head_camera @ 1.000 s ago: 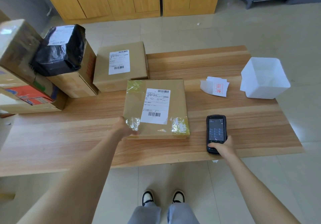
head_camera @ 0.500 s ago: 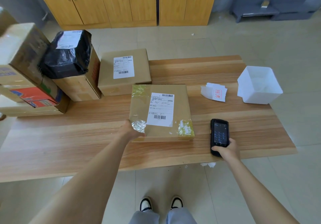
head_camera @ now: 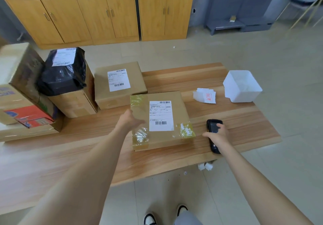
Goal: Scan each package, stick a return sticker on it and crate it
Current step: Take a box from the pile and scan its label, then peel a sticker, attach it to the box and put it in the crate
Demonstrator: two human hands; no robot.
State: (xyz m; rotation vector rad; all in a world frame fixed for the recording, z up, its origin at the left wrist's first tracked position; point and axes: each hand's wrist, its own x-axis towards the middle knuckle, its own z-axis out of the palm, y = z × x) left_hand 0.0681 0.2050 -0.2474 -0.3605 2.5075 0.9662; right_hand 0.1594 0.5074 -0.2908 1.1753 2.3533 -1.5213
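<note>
Package: a flat cardboard package (head_camera: pixel 162 120) is seen lying near the middle of the wooden table (head_camera: pixel 244 123), its white shipping label (head_camera: pixel 161 115) turned up and yellowish tape wrapped over its corners.
Left hand: the left hand (head_camera: pixel 130 120) is laid on the package's left edge — fingers loosely stretched across the top, nothing pinched.
Right hand: the right hand (head_camera: pixel 218 135) is curled round a black handheld scanner (head_camera: pixel 213 127) just beside the package's right side, near the table's front edge; whether the scanner is lifted off the wood cannot be told.
Stickers: a small pile of white return stickers (head_camera: pixel 205 96), red characters printed on the top one, is left on the table beyond the scanner, apart from the package.
Crate: a white bin (head_camera: pixel 242 86) is set toward the far right of the table, just beside the stickers.
Waiting parcels: a second brown box (head_camera: pixel 119 85) with its own label is placed behind the package, close to its far left corner; a black-wrapped parcel (head_camera: pixel 63 72) is stacked on a carton (head_camera: pixel 75 102) further left — a larger carton (head_camera: pixel 21 85), apparently tilted, is propped beside it.
Surroundings: wooden cabinets (head_camera: pixel 108 15) are lined along the far wall; paper scraps (head_camera: pixel 205 166) are scattered on the tiled floor below the table's front edge.
</note>
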